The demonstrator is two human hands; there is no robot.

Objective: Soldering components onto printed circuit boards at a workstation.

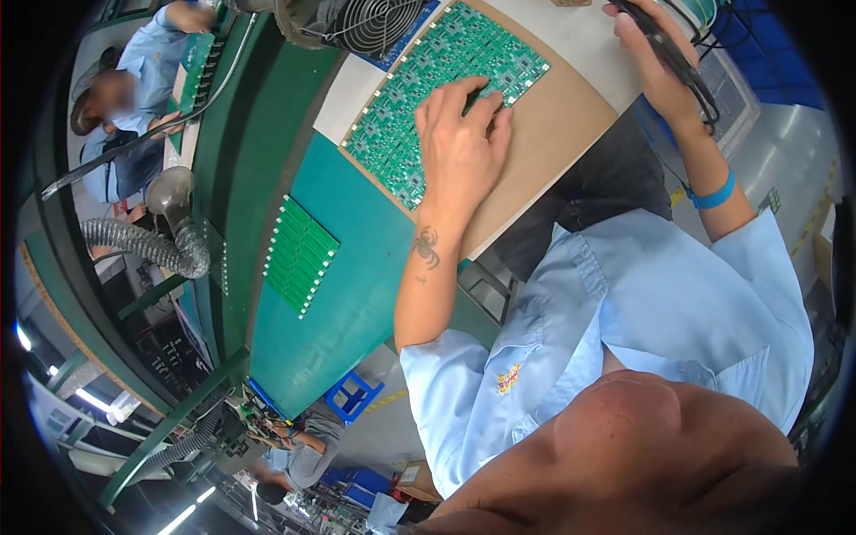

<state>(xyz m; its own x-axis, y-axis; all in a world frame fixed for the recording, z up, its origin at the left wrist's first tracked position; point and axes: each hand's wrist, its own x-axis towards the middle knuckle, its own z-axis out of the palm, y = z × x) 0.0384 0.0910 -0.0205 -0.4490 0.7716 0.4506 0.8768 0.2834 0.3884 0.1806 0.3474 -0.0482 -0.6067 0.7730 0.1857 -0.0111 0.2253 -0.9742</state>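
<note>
Head view, circuit board panel (419,89) under left fingers (481,107)

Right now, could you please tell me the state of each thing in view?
Left hand: flat, palm down on the circuit board panel.
Right hand: closed on a dark tool.
Second green panel: lying flat, untouched.
Fan: cannot tell whether running.

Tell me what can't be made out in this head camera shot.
- Head view: left hand covers part of the green circuit board panel.
- Head view: dark tool in the right hand runs past the top edge; its tip is cut off.
- Board components are too small to identify.
</note>
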